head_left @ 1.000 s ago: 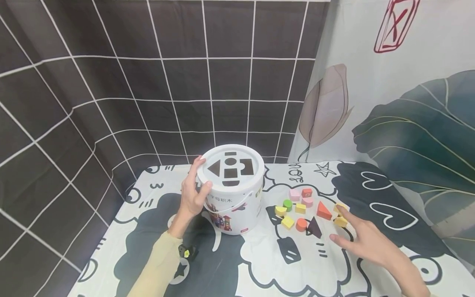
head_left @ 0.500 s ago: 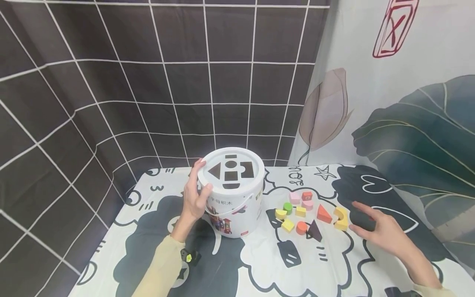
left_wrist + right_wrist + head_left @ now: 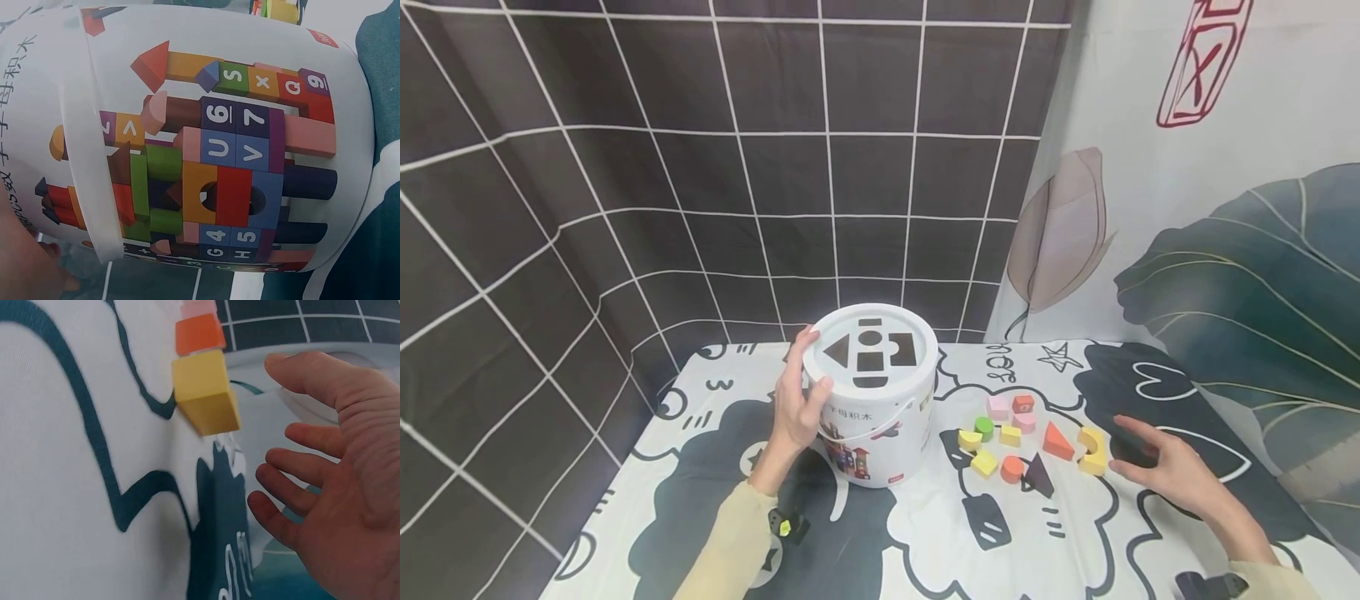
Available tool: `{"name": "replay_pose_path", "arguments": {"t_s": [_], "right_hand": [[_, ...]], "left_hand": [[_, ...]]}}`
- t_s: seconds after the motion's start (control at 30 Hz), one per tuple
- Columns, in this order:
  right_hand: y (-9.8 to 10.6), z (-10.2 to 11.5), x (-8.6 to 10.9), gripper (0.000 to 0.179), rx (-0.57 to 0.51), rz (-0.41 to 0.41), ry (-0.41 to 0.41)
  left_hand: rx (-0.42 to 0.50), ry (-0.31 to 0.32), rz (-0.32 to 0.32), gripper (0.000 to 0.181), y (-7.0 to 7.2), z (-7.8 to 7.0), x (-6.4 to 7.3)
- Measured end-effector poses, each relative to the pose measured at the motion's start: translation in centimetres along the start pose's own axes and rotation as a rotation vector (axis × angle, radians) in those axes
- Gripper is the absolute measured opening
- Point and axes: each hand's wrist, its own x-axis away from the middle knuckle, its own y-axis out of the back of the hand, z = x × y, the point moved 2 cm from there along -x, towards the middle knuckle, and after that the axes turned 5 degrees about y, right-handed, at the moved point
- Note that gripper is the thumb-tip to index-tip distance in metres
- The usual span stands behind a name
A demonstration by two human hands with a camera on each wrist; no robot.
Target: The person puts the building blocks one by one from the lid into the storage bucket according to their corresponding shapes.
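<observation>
A white lidded bucket (image 3: 880, 433) stands on the patterned cloth, its lid (image 3: 842, 379) cut with shaped holes. My left hand (image 3: 795, 408) grips the bucket's left side at the rim, with the thumb in front and the fingers farther back. The bucket's printed wall (image 3: 237, 156) fills the left wrist view. My right hand (image 3: 1176, 467) hovers just right of a yellow arch block (image 3: 1097, 462), fingers spread and holding nothing. In the right wrist view the yellow arch block (image 3: 203, 387) lies in front of the thumb, apart from it.
Left of the arch lie a red triangular block (image 3: 1057, 442), a dark block (image 3: 1038, 477), an orange cylinder (image 3: 1012, 469), a green cylinder (image 3: 984, 429) and several yellow and pink blocks. A dark gridded curtain (image 3: 782, 175) hangs behind the bucket.
My right hand has drawn back to the right from over the yellow arch block, which now shows fully. My left hand and the bucket keep their places; the view has tilted slightly.
</observation>
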Motion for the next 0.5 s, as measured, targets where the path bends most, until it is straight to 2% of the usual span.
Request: {"name": "replay_pose_path", "arguments": {"t_s": [0.27, 0.5], "right_hand": [[-1.1, -1.1, -0.5, 0.086, -0.066, 0.042, -0.012], [-1.5, -1.5, -1.1, 0.091, -0.098, 0.077, -0.054]], "left_hand": [[-0.012, 0.020, 0.002, 0.068, -0.1, 0.1, 0.3], [-0.006, 0.022, 0.004, 0.069, -0.1, -0.1, 0.0]]}}
